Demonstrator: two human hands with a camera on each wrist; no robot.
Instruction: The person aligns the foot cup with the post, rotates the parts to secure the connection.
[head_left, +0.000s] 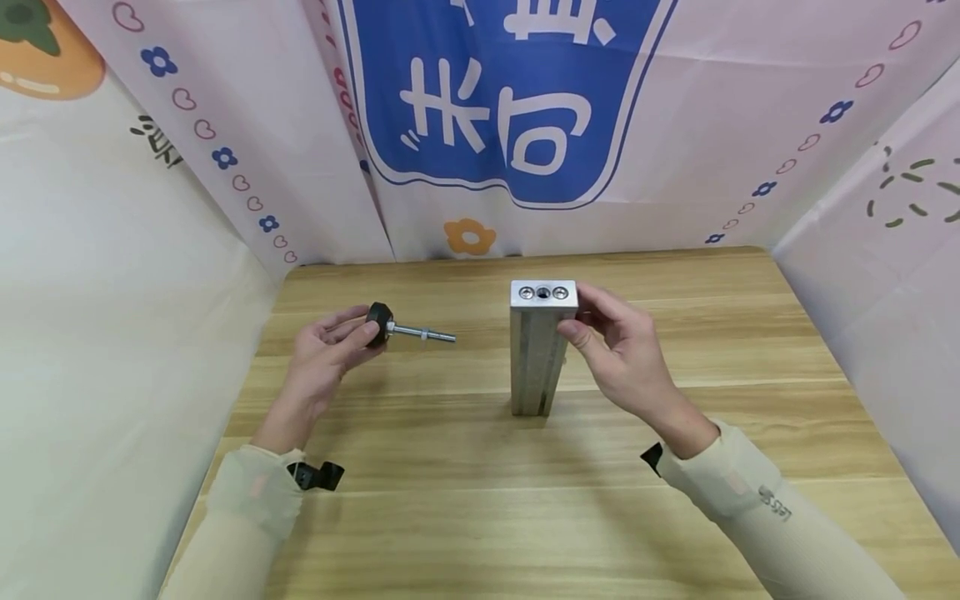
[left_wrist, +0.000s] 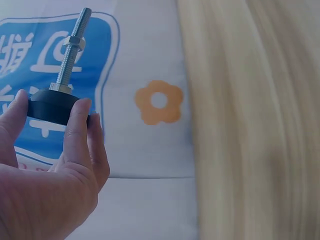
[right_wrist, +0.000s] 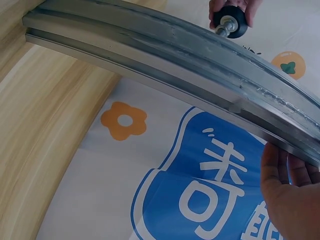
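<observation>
My left hand (head_left: pixel 330 354) pinches the black round base of a leveling foot (head_left: pixel 380 325) between thumb and fingers, above the left part of the table. Its threaded rod, with a nut (left_wrist: pixel 74 42) partway along, points right toward the profile in the head view. An aluminum profile (head_left: pixel 534 358) stands upright on the table, its end plate (head_left: pixel 543 293) on top with two screws and a hole between them. My right hand (head_left: pixel 618 354) grips the profile near its top from the right side, thumb in front. Rod and profile are apart.
The wood-grain table (head_left: pixel 465 500) reaches back to a printed cloth (head_left: pixel 660 167) with a blue sign and an orange flower. More cloth hangs at the left (head_left: pixel 112 333) and right sides. A dark wrist strap (head_left: pixel 318 476) shows at the left sleeve.
</observation>
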